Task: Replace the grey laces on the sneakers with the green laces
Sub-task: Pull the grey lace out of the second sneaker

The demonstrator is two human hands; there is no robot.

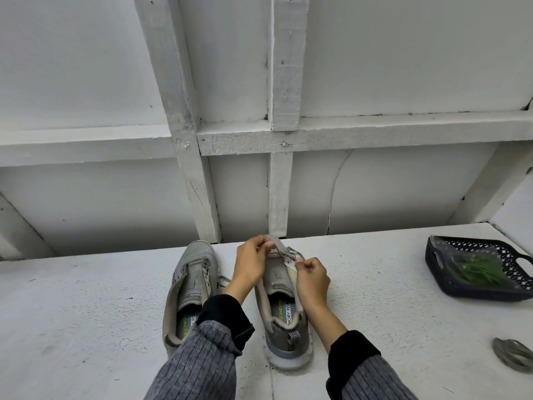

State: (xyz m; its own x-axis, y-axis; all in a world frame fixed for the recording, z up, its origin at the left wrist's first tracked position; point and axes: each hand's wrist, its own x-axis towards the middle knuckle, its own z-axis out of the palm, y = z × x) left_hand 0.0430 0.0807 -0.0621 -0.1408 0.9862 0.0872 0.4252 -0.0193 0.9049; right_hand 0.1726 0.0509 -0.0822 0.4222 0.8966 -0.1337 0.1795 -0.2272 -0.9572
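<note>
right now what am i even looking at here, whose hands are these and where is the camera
There is no machine here: a person works with two bare hands, and the one picture comes from a wide-angle camera worn on their head, looking forward and down. That is why the arms enter from the bottom edge.

On the white surface stand two grey sneakers side by side, toes pointing away. The left sneaker is untouched. Both hands work near the toe of the right sneaker: the left hand and the right hand each pinch the grey lace at its eyelets.

Far right sits a dark basket holding the green laces. Nearer, at the right edge, lies a loose grey lace bundle, probably one already pulled out.
</note>
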